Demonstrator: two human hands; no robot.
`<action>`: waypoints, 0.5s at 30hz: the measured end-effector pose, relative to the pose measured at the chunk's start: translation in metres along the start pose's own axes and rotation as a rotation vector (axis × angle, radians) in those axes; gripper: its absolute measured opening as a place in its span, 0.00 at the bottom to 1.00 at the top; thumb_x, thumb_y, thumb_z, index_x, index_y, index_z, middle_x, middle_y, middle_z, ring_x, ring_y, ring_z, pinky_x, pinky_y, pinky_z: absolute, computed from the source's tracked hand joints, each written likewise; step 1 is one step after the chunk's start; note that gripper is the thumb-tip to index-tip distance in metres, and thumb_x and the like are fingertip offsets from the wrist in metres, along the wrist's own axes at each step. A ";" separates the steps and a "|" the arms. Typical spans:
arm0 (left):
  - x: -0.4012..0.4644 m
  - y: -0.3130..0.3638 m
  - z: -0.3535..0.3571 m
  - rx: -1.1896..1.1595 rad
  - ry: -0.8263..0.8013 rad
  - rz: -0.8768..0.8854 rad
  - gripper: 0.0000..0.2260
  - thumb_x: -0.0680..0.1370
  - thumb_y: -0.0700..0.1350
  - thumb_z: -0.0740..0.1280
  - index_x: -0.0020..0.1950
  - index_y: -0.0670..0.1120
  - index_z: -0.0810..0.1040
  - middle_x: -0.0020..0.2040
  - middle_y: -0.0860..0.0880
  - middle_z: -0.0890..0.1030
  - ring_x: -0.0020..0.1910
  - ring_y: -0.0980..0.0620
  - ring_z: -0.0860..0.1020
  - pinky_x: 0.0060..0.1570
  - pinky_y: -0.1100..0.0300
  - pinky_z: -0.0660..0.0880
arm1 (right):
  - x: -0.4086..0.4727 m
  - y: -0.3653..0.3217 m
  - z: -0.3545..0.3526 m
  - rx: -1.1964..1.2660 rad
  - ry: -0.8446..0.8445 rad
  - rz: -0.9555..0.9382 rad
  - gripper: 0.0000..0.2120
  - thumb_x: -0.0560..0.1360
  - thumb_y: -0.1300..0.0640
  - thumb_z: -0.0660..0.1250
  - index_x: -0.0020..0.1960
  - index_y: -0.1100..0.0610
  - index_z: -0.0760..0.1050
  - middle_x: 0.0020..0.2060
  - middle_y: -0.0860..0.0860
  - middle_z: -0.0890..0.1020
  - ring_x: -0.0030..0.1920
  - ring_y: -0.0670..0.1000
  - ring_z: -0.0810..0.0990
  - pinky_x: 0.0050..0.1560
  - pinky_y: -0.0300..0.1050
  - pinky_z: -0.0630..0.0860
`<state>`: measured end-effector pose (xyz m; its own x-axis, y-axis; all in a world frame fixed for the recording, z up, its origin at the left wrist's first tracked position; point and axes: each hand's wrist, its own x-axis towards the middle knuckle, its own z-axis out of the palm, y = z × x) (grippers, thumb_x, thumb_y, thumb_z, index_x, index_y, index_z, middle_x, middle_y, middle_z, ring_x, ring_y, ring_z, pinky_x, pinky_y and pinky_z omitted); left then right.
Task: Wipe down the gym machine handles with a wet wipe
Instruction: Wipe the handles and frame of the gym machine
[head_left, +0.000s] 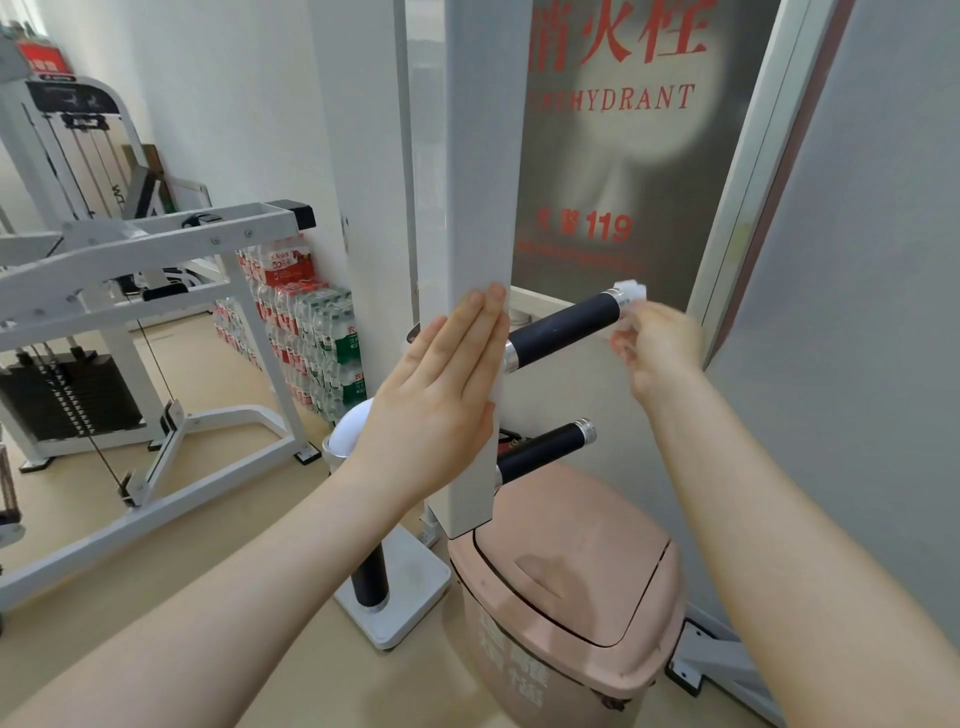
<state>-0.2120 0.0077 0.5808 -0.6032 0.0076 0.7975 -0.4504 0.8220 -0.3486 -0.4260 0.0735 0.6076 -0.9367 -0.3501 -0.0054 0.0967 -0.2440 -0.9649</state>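
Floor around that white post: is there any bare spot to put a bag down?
Bare tan floor lies left of the white post, between the machine frame and the square base plate. It is crowded under the post, where the pink bin stands, and by the wall, where water bottle packs are stacked.

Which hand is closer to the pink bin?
Left. The left hand lies flat on the white post just above the pink plastic bin; the right hand is higher, wiping the upper black handle's tip.

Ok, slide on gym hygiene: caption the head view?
Right hand wipes upper handle tip with wet wipe; left hand flat on white post.
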 end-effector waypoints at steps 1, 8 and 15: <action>0.000 0.000 0.000 -0.006 -0.004 -0.001 0.27 0.70 0.38 0.64 0.69 0.35 0.67 0.72 0.41 0.63 0.72 0.45 0.59 0.72 0.53 0.53 | -0.006 0.005 -0.001 0.113 -0.063 0.119 0.11 0.72 0.71 0.59 0.38 0.58 0.74 0.34 0.51 0.75 0.32 0.48 0.73 0.33 0.36 0.75; 0.000 -0.003 -0.002 -0.036 -0.012 -0.001 0.27 0.69 0.36 0.64 0.68 0.34 0.68 0.70 0.39 0.66 0.71 0.45 0.59 0.71 0.54 0.53 | -0.080 0.043 0.020 0.140 -0.641 0.319 0.15 0.75 0.72 0.57 0.35 0.60 0.75 0.35 0.53 0.77 0.40 0.50 0.76 0.57 0.44 0.74; -0.025 -0.016 -0.014 -0.195 -0.115 0.115 0.27 0.69 0.40 0.64 0.67 0.34 0.69 0.69 0.39 0.70 0.71 0.43 0.61 0.70 0.52 0.55 | -0.133 0.046 -0.010 0.071 -0.529 0.212 0.09 0.78 0.62 0.59 0.41 0.58 0.75 0.25 0.45 0.79 0.33 0.45 0.77 0.48 0.41 0.75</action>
<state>-0.1808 0.0028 0.5737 -0.7189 0.0514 0.6932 -0.2461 0.9138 -0.3230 -0.3006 0.1183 0.5616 -0.6001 -0.7985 -0.0472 0.3035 -0.1727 -0.9370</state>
